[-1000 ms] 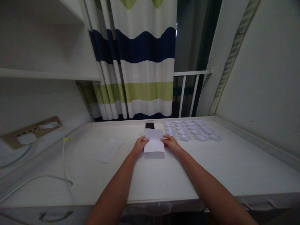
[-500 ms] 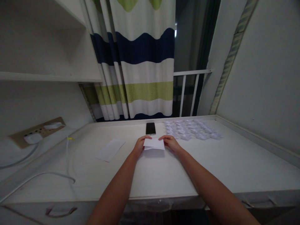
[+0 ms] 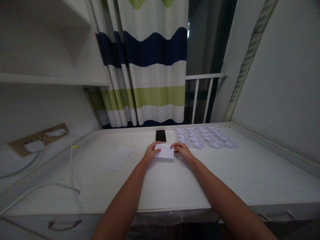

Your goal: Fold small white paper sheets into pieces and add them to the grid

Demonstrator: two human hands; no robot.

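Note:
A folded white sheet of paper [image 3: 165, 151] is held between my two hands, a little above the white desk. My left hand [image 3: 151, 151] is closed on its left edge, with the thumb lying over the front. On the opposite side, my right hand [image 3: 183, 150] pinches the paper's upper right corner. Just beyond the paper lies a black phone [image 3: 160, 136]. To the right of it, several folded white paper pieces [image 3: 200, 136] are set out in rows. Another flat white sheet [image 3: 117, 159] rests on the desk left of my hands.
The white desk [image 3: 172, 186] runs from wall to wall, with a raised rim at the back. A white cable [image 3: 50, 184] trails over its left side from a socket panel [image 3: 40, 140]. A striped curtain [image 3: 160, 73] hangs behind. A shelf [image 3: 55, 80] juts out at the upper left.
The paper's two layers, apart at the lower edge before, now lie closer together. My left thumb has come over the front of the paper. The phone and other papers stay put.

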